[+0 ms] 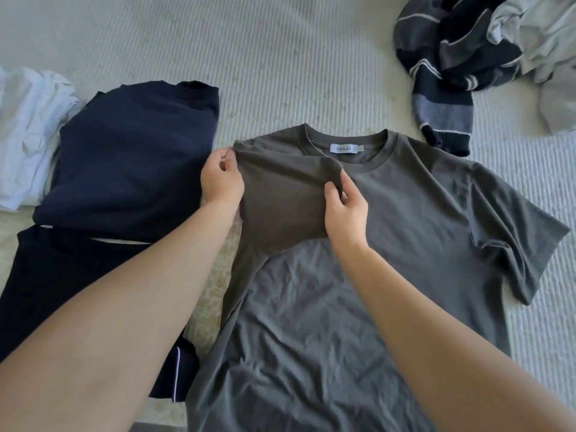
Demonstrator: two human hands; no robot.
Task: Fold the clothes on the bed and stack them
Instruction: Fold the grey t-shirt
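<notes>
A dark grey T-shirt (405, 232) lies spread on the bed, collar away from me, with a white label inside the neck. Its left sleeve is turned inward over the chest. My left hand (219, 179) pinches the shoulder corner of that turned part. My right hand (344, 207) pinches the sleeve's edge near the collar. The right sleeve lies flat, spread out to the right. A folded navy garment (134, 157) sits to the left of the T-shirt.
A crumpled pale blue garment (28, 132) lies at the far left. A dark garment with white piping (46, 275) lies under my left forearm. At the back right a striped navy knit (448, 67) and light grey clothes (548, 48) form a heap. A ribbed pale bedcover (265, 57) lies beneath.
</notes>
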